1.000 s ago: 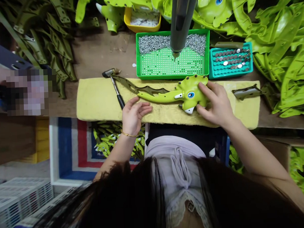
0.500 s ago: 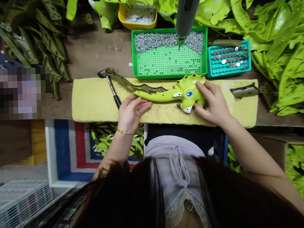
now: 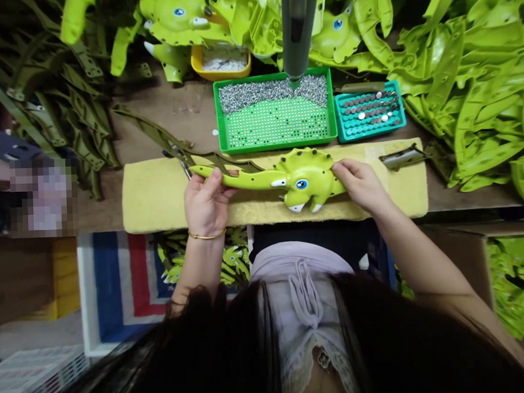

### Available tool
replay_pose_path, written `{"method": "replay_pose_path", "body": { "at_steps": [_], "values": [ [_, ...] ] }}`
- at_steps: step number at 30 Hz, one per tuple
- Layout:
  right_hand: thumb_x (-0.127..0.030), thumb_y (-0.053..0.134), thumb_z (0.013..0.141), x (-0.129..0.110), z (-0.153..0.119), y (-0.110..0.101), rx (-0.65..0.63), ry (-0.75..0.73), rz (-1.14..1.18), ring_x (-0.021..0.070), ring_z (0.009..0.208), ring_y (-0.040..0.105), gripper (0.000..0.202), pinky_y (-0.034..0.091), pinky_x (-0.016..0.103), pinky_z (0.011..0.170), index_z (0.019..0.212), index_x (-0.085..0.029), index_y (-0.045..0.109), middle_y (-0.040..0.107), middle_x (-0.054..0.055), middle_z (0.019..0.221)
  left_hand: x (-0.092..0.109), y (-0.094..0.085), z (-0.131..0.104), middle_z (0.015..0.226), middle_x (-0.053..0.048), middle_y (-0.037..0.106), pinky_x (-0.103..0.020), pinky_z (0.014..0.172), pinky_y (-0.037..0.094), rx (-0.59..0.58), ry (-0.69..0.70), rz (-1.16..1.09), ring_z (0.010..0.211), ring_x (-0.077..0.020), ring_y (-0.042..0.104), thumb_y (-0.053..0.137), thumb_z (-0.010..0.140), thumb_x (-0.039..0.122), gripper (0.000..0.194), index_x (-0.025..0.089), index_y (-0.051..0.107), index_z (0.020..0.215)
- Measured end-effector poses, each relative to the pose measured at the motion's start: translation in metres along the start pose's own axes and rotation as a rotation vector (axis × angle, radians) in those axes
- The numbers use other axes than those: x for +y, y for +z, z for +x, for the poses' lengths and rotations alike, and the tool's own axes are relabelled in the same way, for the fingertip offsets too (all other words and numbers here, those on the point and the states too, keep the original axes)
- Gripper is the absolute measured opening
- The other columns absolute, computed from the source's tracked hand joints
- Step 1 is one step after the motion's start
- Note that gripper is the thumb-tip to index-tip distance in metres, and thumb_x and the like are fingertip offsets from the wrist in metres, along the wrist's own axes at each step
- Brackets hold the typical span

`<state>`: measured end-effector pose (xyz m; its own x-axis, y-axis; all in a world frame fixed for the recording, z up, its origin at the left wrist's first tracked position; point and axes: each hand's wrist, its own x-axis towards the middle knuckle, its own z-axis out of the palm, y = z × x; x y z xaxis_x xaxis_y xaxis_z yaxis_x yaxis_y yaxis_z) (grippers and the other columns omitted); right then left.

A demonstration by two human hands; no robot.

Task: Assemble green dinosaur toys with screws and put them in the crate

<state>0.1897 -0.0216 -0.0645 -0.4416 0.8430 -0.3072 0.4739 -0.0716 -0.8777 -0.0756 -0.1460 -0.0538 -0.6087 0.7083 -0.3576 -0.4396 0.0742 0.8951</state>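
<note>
A lime-green toy dinosaur piece, with a blue eye, white horn and long curved arm, is held level above a yellow cloth pad. My left hand is closed round the left end of its arm, thumb on top. At the right edge of the dinosaur head, my right hand pinches with thumb and fingers. A long dark olive plastic strip runs along the arm's far side and reaches out to the upper left. Behind it, most of the hammer is hidden.
A green tray of screws and a teal tray of small metal discs stand beyond the pad. Over the screws hangs a grey powered driver. An olive part lies at right. Green parts are heaped at the right.
The toy has risen off the pad and its olive strip now reaches farther left. My left hand has closed on the arm; my right has slid to the head's edge. The view has shifted slightly.
</note>
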Motion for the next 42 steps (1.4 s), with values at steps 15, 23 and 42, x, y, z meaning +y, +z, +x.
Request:
{"method": "replay_pose_path", "body": {
  "at_steps": [15, 23, 42],
  "values": [
    [-0.074, 0.055, 0.075, -0.009, 0.002, -0.014, 0.039, 0.228, 0.273, 0.0074, 0.031, 0.025, 0.056, 0.016, 0.025, 0.035, 0.055, -0.022, 0.047, 0.03, -0.007, 0.033, 0.014, -0.017, -0.001, 0.121, -0.008, 0.068, -0.051, 0.102, 0.047, -0.343, 1.143, 1.391, 0.119, -0.0274, 0.061, 0.066, 0.086, 0.032, 0.028, 0.027, 0.063, 0.114],
    [-0.047, 0.057, 0.088, -0.037, -0.013, -0.033, 0.077, -0.816, -0.577, 0.0235, 0.109, 0.064, 0.033, 0.05, 0.041, 0.095, 0.109, -0.023, 0.067, 0.072, 0.008, 0.115, 0.027, 0.03, 0.003, 0.101, -0.008, 0.076, -0.033, 0.066, 0.054, -0.612, 1.297, 1.615, 0.077, -0.0217, 0.072, 0.047, 0.097, 0.04, 0.035, 0.018, 0.066, 0.116],
    [-0.045, 0.053, 0.092, -0.079, -0.001, -0.007, 0.055, -1.138, -0.47, 0.0163, 0.111, 0.064, 0.045, 0.053, 0.031, 0.095, 0.122, -0.014, 0.062, 0.07, 0.012, 0.12, 0.039, 0.022, 0.016, 0.106, -0.014, 0.073, -0.036, 0.081, 0.054, -0.749, 1.577, 1.263, 0.09, -0.0258, 0.071, 0.066, 0.084, 0.011, 0.061, 0.014, 0.046, 0.141]
  ]
}}
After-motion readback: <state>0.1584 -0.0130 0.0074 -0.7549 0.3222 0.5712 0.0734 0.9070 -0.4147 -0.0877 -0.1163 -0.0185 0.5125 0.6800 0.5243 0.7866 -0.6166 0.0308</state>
